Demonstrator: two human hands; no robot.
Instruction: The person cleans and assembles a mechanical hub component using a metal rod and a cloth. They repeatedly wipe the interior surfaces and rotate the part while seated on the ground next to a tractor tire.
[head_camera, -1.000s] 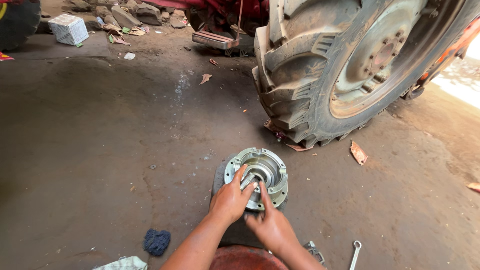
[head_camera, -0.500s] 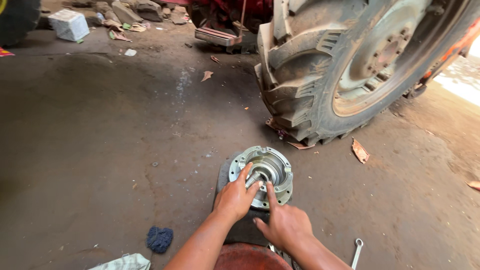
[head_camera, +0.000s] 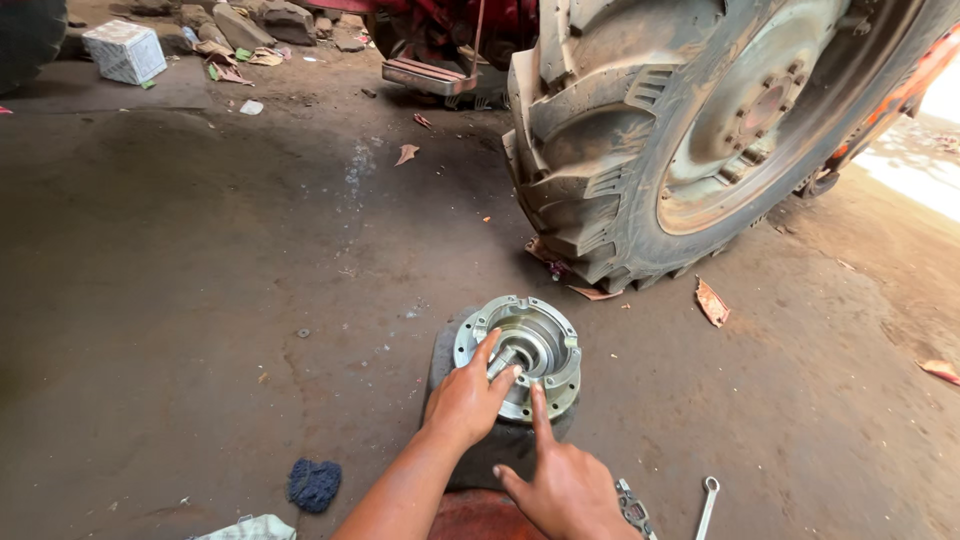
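— Resting on a dark block on the workshop floor (head_camera: 200, 300), the round metal hub housing (head_camera: 520, 352) sat just in front of the person, near the big tractor tyre (head_camera: 640, 150), didn't it?

— Yes. The left hand (head_camera: 465, 400) lay on its near rim, fingers pinching the small shaft (head_camera: 503, 362) at the centre.

— And the right hand (head_camera: 570, 490)?

— Mostly curled, gripping nothing, its forefinger stretched out and touching the rim.

— Anything else close by?

— A spanner (head_camera: 706, 505) and a bit of chain lay by the right hand, a blue rag (head_camera: 314, 484) to the left.
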